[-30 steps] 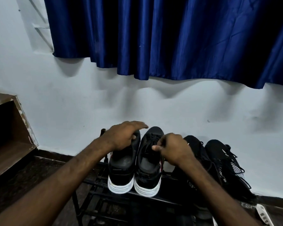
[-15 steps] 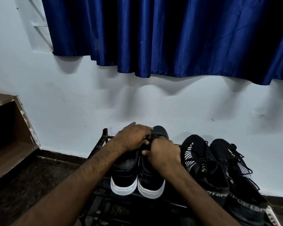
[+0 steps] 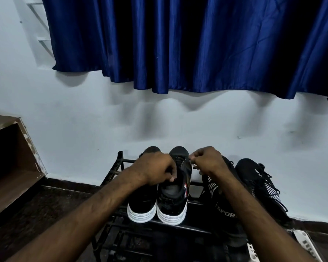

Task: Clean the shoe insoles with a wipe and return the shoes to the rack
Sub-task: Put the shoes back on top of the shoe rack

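— What takes up most of the view?

— A pale wall (image 3: 74, 120), with a blue curtain (image 3: 178, 44) hanging over its upper part. Off to one side a brown wooden shelf (image 3: 13, 167) stands on the dark floor (image 3: 27, 214).

— And the shoes?

— They are on the black rack (image 3: 120, 163) against the wall. The white-soled shoes (image 3: 171, 205) sit side by side on its top tier, touching, heels toward the camera and toes toward the wall. Just beside them, away from the shelf, lies a pair of striped shoes (image 3: 259, 184), also black.

— Where are the hands?

— Both are over the rack. The left hand (image 3: 155, 171) rests on top of the white-soled shoe nearer the shelf. Its fingers (image 3: 169, 176) curl down onto the collar of the other one, gripping it. The right hand (image 3: 206, 160) is above the gap between the two pairs. Its fingers (image 3: 194, 156) are curled, thumb and forefinger pinched together beside the laces. Whether a lace is caught there, I cannot tell.
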Motion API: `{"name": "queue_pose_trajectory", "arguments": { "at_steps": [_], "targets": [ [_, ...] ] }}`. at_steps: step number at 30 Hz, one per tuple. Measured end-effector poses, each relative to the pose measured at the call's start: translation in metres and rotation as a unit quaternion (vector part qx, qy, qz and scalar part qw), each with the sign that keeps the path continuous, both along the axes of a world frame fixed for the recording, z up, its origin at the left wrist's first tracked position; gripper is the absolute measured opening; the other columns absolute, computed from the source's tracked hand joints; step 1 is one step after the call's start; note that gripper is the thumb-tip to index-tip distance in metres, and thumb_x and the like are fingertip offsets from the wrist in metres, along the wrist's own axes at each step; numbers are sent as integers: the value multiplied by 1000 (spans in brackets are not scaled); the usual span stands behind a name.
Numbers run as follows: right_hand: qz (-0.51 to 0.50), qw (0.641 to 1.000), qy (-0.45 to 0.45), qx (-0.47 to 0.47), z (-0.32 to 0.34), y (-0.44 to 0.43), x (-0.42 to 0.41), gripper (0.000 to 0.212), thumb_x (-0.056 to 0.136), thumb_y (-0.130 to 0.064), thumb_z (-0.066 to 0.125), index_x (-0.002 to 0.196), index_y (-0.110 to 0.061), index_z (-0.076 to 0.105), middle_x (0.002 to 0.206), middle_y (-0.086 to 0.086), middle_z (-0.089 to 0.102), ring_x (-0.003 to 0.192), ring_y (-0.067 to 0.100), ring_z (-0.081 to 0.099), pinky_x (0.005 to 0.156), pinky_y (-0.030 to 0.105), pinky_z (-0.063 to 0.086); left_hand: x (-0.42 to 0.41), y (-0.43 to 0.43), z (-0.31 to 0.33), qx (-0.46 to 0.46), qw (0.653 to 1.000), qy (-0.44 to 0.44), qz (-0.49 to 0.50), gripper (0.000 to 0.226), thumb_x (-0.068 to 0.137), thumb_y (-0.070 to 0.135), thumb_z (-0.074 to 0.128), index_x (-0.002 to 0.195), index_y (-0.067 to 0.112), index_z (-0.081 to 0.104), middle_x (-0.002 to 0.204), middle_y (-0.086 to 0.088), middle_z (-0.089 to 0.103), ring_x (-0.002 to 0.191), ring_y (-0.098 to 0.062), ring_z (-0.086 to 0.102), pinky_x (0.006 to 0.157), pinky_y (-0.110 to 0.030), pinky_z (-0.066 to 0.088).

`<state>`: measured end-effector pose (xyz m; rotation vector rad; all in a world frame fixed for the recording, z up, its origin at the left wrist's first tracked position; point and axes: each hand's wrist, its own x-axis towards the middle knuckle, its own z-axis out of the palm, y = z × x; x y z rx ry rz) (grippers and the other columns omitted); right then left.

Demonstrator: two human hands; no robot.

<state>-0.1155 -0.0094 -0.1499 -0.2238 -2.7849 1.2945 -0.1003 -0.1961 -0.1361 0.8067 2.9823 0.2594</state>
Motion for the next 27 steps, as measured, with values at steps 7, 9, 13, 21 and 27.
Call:
{"name": "queue_pose_trajectory", "arguments": {
  "at_steps": [7,9,13,21,27],
  "targets": [
    [278,951,106,86,-11,-16,1,31,85,-5,73,114,-15,74,109,-1,71,97,8,63,87,15,47,-9,-13,6,68,989,-120,-56,32,87,-2,61,99,22,78,93,-1,76,75,-8,68,71,-13,46],
    [307,929,136,153,-13,-14,-2,30,81,-5,75,109,-17,76,108,0,69,100,13,62,85,21,46,-16,-24,10,178,981,-80,-15,40,84,-7,58,80,28,77,77,-1,74,62,-7,65,65,-18,49],
    [326,886,221,246,-13,-14,6,25,82,0,67,100,-14,77,108,2,62,104,20,58,77,30,49,-22,-30,-11,224,971,21,75,23,84,8,71,88,31,72,89,11,73,82,0,65,79,-23,48],
    [374,830,110,399,-1,-36,20,35,87,3,55,119,-4,65,124,9,59,113,27,56,83,35,47,-29,-40,-7,180,966,120,140,23,91,17,62,96,38,71,106,16,64,89,-12,58,83,-33,49],
    [320,943,75,56,18,-6,2,45,83,7,63,99,-31,78,92,-8,76,84,5,68,81,21,52,-36,-94,-42,270,950,-89,127,58,92,-19,37,127,21,62,130,-17,61,101,-16,59,82,-10,44]
  ]
}}
